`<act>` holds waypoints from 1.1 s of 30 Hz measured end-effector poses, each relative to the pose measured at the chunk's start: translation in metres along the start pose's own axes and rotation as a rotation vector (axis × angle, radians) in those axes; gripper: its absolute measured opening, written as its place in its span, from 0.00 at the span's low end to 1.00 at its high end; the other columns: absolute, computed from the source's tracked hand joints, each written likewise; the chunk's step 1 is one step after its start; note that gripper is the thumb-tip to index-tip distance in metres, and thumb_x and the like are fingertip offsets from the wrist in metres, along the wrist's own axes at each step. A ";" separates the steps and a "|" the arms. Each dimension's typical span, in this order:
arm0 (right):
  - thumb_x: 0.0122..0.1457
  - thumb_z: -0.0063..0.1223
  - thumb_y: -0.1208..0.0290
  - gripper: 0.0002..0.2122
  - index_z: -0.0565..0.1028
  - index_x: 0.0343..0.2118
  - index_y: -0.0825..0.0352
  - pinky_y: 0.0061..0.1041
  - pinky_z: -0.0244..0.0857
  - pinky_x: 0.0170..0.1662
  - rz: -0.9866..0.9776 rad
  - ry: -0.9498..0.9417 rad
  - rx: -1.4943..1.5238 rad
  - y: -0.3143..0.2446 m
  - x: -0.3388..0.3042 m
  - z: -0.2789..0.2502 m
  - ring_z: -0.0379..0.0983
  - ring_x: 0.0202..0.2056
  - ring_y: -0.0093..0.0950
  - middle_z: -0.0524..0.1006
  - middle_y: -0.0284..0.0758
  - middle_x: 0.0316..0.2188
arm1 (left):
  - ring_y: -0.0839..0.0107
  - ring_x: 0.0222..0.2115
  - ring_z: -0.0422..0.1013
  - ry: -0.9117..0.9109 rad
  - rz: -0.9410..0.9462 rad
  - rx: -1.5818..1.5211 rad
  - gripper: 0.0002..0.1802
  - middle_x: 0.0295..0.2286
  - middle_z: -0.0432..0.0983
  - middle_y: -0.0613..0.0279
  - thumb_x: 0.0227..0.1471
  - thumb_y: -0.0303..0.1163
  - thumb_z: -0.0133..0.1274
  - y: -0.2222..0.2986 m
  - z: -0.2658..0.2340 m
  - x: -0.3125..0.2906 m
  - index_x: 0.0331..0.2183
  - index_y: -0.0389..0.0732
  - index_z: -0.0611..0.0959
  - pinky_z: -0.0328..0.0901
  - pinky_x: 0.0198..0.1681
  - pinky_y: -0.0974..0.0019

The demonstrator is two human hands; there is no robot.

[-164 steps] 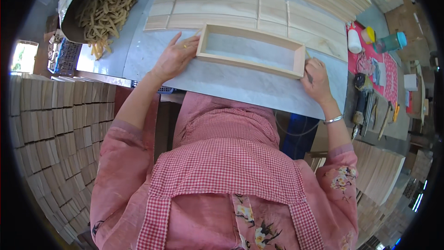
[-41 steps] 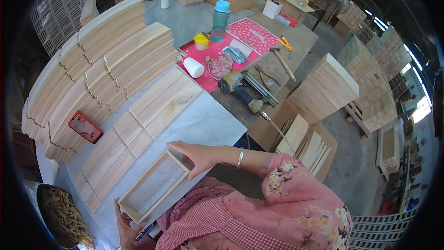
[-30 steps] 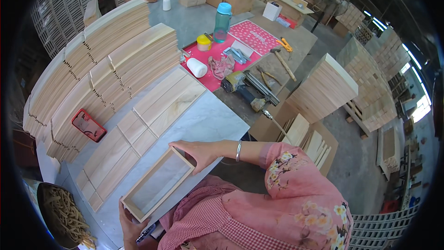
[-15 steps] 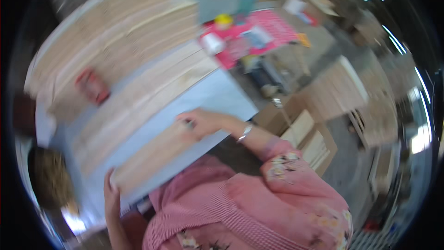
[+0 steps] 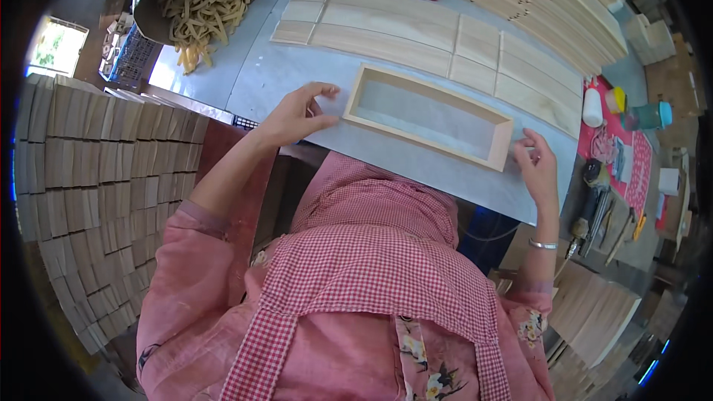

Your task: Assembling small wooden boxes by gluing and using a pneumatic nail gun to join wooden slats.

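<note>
Pale rectangular wooden frame (image 5: 423,139) lies on white marbled tabletop (image 5: 256,78); left hand (image 5: 297,113) gapes wide beside one end; right hand (image 5: 538,165) half-curled, narrower, just beside other.

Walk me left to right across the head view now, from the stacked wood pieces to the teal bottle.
Stacked wood pieces → left hand → shallow wooden frame → right hand → white bottle → yellow-lidded jar → teal bottle.

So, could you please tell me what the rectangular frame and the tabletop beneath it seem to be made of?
Frame: probably bare wood, given its pale tan, matt surface with no visible paint. Tabletop: smooth and glossy, faintly marbled pale grey with bright reflections; stone or printed laminate, I cannot tell.
</note>
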State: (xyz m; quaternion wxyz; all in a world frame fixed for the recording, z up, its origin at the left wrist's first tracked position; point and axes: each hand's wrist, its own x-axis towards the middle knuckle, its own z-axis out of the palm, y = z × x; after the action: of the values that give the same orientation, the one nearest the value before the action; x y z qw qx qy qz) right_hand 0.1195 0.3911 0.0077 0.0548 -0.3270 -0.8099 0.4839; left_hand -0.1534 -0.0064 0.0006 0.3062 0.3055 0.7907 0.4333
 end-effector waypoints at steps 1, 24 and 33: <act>0.53 0.67 0.67 0.29 0.70 0.58 0.68 0.23 0.68 0.37 -0.142 -0.010 -0.006 0.005 -0.006 -0.002 0.74 0.35 0.28 0.77 0.40 0.48 | 0.70 0.29 0.72 0.045 0.130 0.086 0.34 0.41 0.79 0.51 0.47 0.33 0.67 -0.002 -0.001 0.000 0.55 0.34 0.74 0.69 0.33 0.70; 0.43 0.72 0.76 0.43 0.62 0.65 0.64 0.25 0.70 0.43 -0.253 -0.297 0.017 -0.021 0.036 -0.015 0.74 0.39 0.26 0.70 0.36 0.59 | 0.57 0.54 0.68 -0.001 0.242 0.170 0.64 0.58 0.67 0.51 0.26 0.24 0.74 -0.004 -0.004 0.032 0.66 0.37 0.61 0.64 0.58 0.58; 0.53 0.62 0.74 0.10 0.76 0.38 0.67 0.24 0.67 0.40 -0.658 0.159 -0.187 -0.095 0.022 0.056 0.71 0.32 0.27 0.75 0.32 0.32 | 0.73 0.42 0.71 0.187 -0.238 -0.539 0.22 0.47 0.74 0.56 0.64 0.39 0.51 0.006 -0.008 0.000 0.54 0.35 0.76 0.68 0.48 0.69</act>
State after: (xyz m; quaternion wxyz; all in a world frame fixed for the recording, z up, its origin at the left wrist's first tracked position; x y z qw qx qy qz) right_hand 0.0338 0.3317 0.0511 0.2405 -0.0886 -0.9058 0.3373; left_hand -0.1581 -0.0080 0.0091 0.3506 0.0773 0.7022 0.6148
